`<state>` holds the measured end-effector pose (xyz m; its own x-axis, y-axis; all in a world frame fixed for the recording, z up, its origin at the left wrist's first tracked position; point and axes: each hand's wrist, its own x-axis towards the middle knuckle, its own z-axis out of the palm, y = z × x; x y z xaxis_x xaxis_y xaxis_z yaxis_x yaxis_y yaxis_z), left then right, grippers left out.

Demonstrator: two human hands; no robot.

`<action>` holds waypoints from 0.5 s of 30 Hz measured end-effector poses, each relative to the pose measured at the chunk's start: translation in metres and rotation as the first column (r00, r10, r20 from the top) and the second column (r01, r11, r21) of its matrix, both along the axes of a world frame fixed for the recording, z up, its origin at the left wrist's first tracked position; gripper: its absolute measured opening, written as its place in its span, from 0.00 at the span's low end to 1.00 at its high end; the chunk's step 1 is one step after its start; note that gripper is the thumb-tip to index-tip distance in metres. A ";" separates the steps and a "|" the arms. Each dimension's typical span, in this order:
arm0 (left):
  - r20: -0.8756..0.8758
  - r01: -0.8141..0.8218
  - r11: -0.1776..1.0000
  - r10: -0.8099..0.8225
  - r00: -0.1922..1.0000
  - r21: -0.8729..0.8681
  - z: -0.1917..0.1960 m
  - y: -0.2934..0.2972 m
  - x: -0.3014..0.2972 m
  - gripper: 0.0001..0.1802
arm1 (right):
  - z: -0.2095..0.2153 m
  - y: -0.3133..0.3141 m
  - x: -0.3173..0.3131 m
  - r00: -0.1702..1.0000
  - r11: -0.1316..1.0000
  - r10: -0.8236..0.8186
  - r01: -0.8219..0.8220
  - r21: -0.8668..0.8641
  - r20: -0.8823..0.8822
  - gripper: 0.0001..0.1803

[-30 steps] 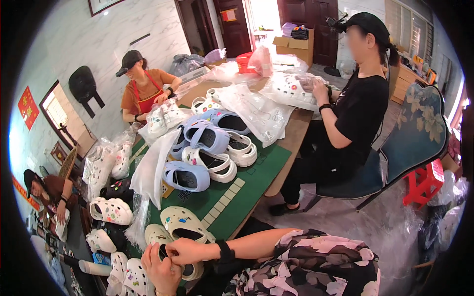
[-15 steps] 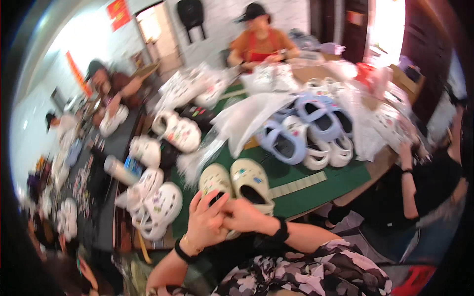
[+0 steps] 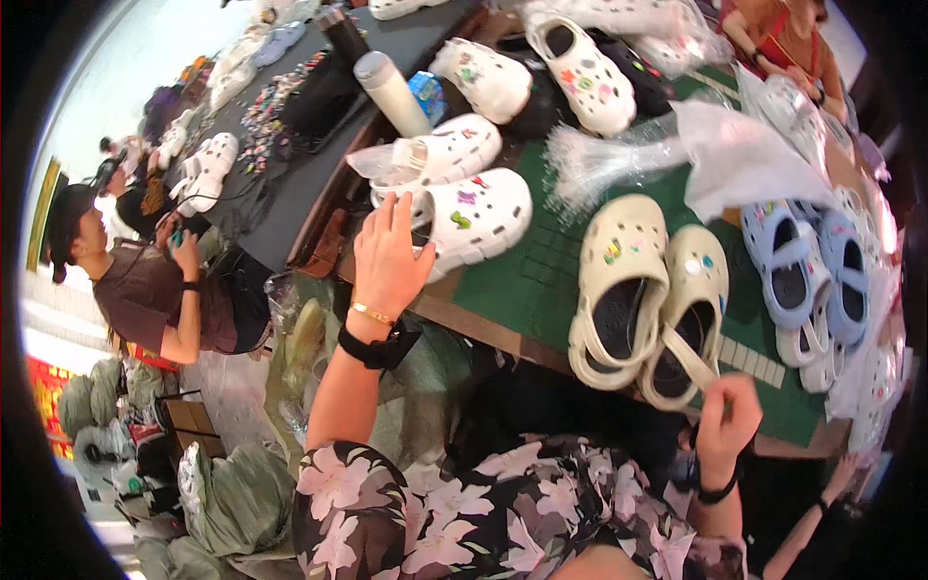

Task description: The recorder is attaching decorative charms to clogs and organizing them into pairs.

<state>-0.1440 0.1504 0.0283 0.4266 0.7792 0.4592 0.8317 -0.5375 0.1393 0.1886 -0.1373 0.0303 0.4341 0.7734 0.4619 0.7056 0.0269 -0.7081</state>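
Bright light washes out the upper-left wall [image 3: 184, 48], and fisheye edges curve into black.

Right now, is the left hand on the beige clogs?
No, the left hand is at the white clogs, well apart from the beige clogs.

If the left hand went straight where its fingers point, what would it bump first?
The left hand would probably meet the nearer white shoe first. Its heel end is right by the fingers, though I can't tell whether they touch.
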 end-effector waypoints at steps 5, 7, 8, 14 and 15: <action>-0.024 0.005 0.994 -0.008 1.000 -0.110 -0.020 0.059 -0.010 0.47 | -0.021 -0.026 -0.018 0.993 0.952 0.078 -0.049 -0.303 0.084 0.13; -0.040 -0.026 0.987 0.020 0.999 -0.156 -0.030 0.078 -0.002 0.44 | -0.028 -0.031 -0.017 0.989 0.905 -0.091 0.035 -0.423 -0.113 0.17; -0.095 -0.035 0.981 0.017 0.995 -0.189 -0.027 0.083 0.000 0.41 | -0.008 -0.022 -0.019 0.985 0.820 -0.084 -0.018 -0.573 -0.151 0.22; -0.291 -0.059 0.964 -0.019 0.956 -0.259 -0.030 0.108 0.001 0.25 | 0.005 0.011 -0.032 0.981 0.801 0.078 0.043 -0.598 0.176 0.34; -0.293 -0.070 0.967 -0.006 0.956 -0.246 -0.031 0.111 -0.002 0.25 | 0.008 0.017 -0.035 0.975 0.785 0.088 0.058 -0.617 0.203 0.36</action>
